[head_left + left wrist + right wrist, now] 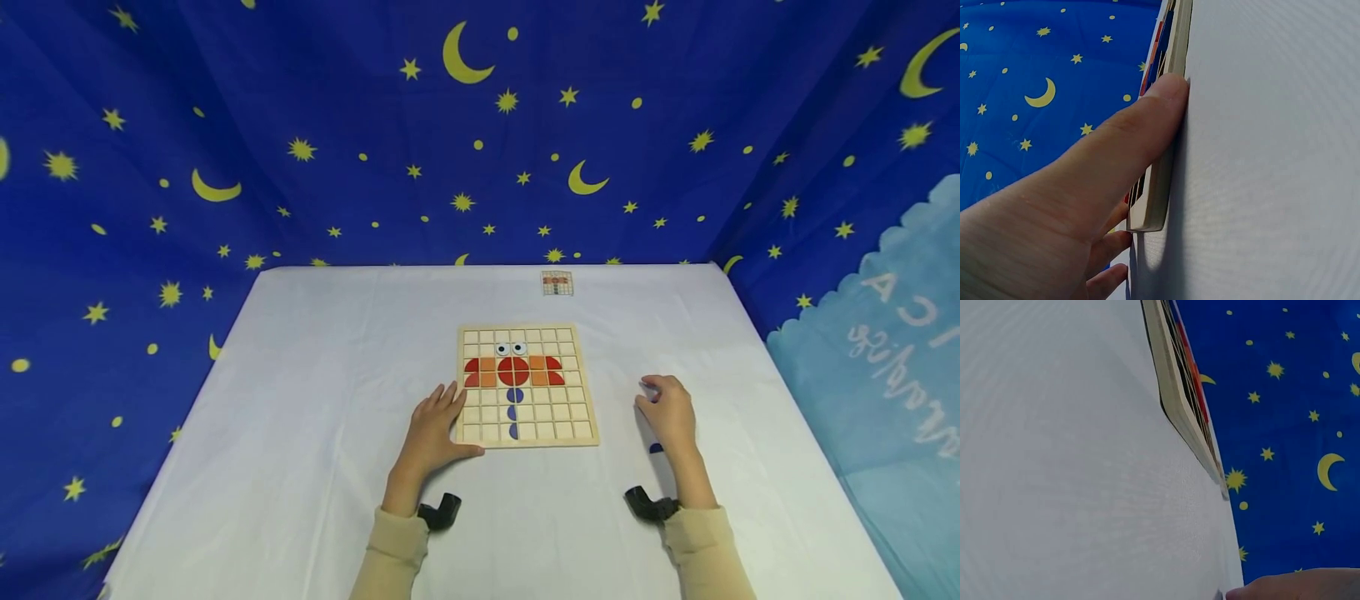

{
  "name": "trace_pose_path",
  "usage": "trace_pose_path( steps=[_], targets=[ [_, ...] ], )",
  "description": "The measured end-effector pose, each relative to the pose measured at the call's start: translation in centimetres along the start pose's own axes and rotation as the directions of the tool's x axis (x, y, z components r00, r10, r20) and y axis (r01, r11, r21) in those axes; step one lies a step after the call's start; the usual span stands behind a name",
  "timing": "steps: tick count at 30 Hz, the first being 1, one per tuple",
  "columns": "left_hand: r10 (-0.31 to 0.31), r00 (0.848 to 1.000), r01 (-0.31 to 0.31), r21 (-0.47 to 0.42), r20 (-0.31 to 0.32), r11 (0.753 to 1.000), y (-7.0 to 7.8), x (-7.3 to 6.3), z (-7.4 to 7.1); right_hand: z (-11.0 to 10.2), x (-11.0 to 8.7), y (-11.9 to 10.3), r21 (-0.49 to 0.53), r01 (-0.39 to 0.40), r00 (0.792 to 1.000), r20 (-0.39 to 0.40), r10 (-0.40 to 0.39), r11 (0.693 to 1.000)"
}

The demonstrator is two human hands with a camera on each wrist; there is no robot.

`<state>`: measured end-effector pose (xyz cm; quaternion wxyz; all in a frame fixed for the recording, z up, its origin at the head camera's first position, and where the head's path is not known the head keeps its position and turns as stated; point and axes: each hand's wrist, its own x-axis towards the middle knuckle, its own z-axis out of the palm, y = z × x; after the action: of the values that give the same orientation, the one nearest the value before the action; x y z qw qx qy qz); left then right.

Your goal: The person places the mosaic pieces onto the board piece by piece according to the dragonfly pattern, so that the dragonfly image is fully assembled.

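Observation:
A square wooden grid board lies mid-table, carrying a figure of red and orange pieces, blue half-circles and two eye pieces. My left hand rests at its near left corner, fingers spread along the left side. The left thumb touches the board's near edge in the left wrist view. Right of the board, my right hand pinches a small dark blue piece at its fingertips, mostly hidden by them. Another dark blue half-round piece lies on the cloth beside the right wrist.
A small picture card with a similar figure lies near the back of the white-covered table. Blue star-and-moon curtains enclose the table's back and sides. Black camera mounts sit at both wrists.

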<state>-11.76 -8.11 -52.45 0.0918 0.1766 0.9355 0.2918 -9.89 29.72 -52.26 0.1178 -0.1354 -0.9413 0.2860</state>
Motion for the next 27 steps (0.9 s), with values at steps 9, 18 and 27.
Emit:
trace_pose_path(
  steps=[9,18,27],
  targets=[
    [-0.002,1.0,0.002,-0.011,-0.008,1.0,0.0,0.0,0.1,0.1,-0.4,-0.6,0.03,-0.036,0.999,0.028,0.035,0.999],
    [-0.007,1.0,0.007,-0.014,-0.013,1.0,0.1,0.0,0.1,0.3,-0.2,0.6,0.17,0.119,0.991,0.047,-0.129,0.978],
    [-0.008,1.0,0.008,-0.007,-0.005,1.0,0.1,0.0,0.1,0.3,-0.5,0.7,0.145,0.18,0.969,0.145,-0.2,0.973]
  ],
)
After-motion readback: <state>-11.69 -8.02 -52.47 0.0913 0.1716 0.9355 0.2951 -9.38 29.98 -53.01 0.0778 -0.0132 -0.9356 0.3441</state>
